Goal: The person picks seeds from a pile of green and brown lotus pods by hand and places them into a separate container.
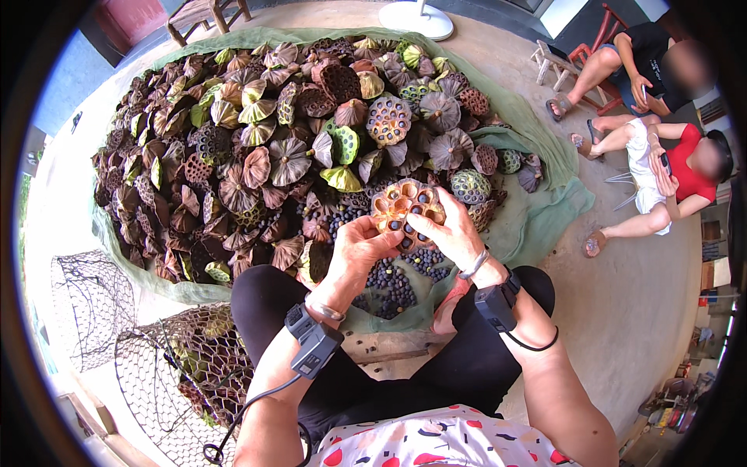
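Between my two hands is an opened lotus seed pod (408, 205), its face turned up, with some holes empty and others holding dark seeds. My left hand (365, 248) grips its lower left edge, thumb and fingertips against the pod. My right hand (452, 227) holds the right side, the thumb lying over the face. Loose dark lotus seeds (392, 287) lie just below on a green mesh cloth (513, 233). Beyond my hands rises a large heap of dried lotus pods (280, 157), brown with some green.
Wire mesh baskets (181, 373) stand at lower left, one with pods inside. Two seated people, one in a black shirt (648, 64) and one in a red shirt (691, 163), are at upper right. A wooden stool (204, 17) and a white round base (415, 22) stand behind the heap.
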A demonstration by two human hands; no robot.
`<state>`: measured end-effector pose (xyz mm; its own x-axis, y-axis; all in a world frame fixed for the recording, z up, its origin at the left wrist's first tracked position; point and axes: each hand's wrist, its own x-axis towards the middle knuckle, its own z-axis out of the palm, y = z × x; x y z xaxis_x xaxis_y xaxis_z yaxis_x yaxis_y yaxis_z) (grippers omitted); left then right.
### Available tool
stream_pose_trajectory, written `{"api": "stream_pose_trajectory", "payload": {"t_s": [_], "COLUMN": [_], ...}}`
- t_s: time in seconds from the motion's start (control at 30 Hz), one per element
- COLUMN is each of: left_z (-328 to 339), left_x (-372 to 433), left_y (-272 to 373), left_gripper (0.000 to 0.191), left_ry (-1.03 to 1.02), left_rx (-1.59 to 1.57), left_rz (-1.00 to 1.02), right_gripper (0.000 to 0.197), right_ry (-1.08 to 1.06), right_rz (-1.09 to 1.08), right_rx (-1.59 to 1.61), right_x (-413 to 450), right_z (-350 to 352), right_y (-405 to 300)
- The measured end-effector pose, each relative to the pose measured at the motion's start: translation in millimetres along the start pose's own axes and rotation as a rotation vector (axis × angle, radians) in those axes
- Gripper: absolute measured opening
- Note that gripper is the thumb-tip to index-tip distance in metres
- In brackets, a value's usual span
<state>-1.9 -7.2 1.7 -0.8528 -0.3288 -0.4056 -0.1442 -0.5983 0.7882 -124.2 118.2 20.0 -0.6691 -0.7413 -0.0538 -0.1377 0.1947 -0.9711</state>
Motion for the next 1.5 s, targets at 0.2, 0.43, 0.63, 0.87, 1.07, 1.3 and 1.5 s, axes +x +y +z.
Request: {"api": "stream_pose_trajectory", "payload": {"t_s": [0.2, 0.43, 0.63, 0.87, 1.07, 1.3, 1.5], "left_z": [1, 0, -1, -7, -4, -6, 2], "left_x": [3, 3, 2, 4, 1, -2, -6], "left_y": [-5, -11, -8, 3, 5, 6, 11], "left_gripper": [0.017, 0.012, 0.012, 0.014, 0.022, 0.013, 0.023], "left_ry": [0.069, 0.129, 0.128, -0.184, 0.07, 0.285, 0.198], "left_rx": [-0.002, -0.075, -0.124, -0.329, -0.043, 0.363, 0.349], "left_rz": [0.076, 0.091, 0.05, 0.04, 0.211, 0.304, 0.226], "right_gripper": [0.035, 0.033, 0.03, 0.027, 0.028, 0.032, 0.027], "right_ry": [0.101, 0.196, 0.098, -0.008, 0.062, 0.17, 0.296], "right_rz": [0.038, -0.112, 0.04, 0.266, 0.287, 0.192, -0.148], "right_rx": [-0.034, -0.17, 0.191, 0.599, 0.572, 0.35, -0.089], "right_x": [-5, -9, -3, -1, -1, -2, -1], "right_z": [11, 24, 21, 2, 9, 19, 16], "right_y": [8, 16, 14, 9, 8, 4, 24]}}
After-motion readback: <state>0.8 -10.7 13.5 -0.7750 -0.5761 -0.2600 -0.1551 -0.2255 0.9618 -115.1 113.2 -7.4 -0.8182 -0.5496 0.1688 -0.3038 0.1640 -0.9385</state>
